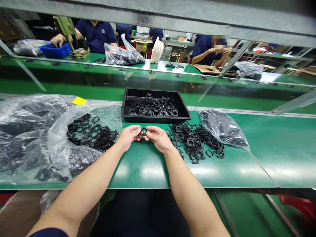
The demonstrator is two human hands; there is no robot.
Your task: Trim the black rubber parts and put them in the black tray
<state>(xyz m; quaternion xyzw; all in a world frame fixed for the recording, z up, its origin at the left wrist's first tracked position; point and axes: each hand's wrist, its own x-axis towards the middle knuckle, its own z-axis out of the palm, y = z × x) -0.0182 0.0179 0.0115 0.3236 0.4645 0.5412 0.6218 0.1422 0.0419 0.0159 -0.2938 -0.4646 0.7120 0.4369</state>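
Head view: one black ring-shaped part (143, 128), pinched at its left edge by my left hand (128, 136), at its right by my right hand (158, 137); fingers narrow, closed upon it. Black tray (155, 118), loaded, just beyond.

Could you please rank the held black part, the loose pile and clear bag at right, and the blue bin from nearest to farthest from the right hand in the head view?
From the right hand:
1. Black part: held, on its left side.
2. Loose pile: just to its right.
3. Clear bag: farther right, past the pile.
4. Blue bin: far left, upper background.
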